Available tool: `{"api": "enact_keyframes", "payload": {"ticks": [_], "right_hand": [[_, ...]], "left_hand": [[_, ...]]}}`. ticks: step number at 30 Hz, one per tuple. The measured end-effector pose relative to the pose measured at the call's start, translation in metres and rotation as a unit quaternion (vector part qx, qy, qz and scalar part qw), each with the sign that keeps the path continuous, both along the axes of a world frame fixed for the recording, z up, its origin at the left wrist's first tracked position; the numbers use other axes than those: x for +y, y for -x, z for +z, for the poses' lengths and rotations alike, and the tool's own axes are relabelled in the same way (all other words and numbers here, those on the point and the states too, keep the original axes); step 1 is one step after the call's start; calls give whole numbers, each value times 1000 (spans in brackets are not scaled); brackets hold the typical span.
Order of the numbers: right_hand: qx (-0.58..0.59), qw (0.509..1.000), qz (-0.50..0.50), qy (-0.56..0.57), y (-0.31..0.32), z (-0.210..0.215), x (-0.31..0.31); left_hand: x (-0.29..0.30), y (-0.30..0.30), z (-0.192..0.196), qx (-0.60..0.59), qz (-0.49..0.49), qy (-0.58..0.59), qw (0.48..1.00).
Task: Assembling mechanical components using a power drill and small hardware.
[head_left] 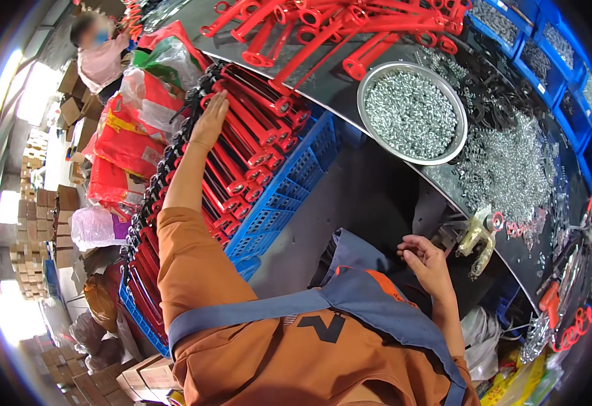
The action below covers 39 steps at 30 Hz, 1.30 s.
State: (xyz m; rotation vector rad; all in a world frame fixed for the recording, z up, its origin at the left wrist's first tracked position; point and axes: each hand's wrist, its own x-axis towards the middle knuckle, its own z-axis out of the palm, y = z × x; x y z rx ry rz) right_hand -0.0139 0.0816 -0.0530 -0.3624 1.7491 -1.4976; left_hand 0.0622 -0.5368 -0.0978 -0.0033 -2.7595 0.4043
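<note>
My left arm stretches to the far left, where my left hand (pixel 211 120) lies on the long red ring-ended parts (pixel 242 125) stacked in a blue crate (pixel 279 203). Its fingers are extended and together over the upper parts; the fingertips' undersides are hidden. Black pieces (pixel 167 162) line the stack's left side. My right hand (pixel 428 265) hovers before my body, near the table's front edge, its fingers loosely curled and apart with nothing visible in them. Close to it, on the edge, stands a fixture (pixel 476 242) with a yellowish wrapped part.
On the dark table (pixel 438 183) are a round metal bowl (pixel 412 111) of small shiny pieces, a loose heap of metal pieces (pixel 506 162) and a pile of red parts (pixel 323 27). Blue bins (pixel 560 74) line the back right. Red bags (pixel 123 149) and another person (pixel 100 61) are at left.
</note>
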Motion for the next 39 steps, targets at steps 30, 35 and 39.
{"api": "enact_keyframes", "payload": {"ticks": [30,35,39], "right_hand": [[764,549,-281,-189,314,124,74],[679,644,-322,142,183,123,110],[656,709,-228,124,76,94,95]], "left_hand": [[363,-34,81,42,-98,-337,935],[404,23,97,20,-169,-562,809],[459,63,120,-54,-300,-820,484]]}}
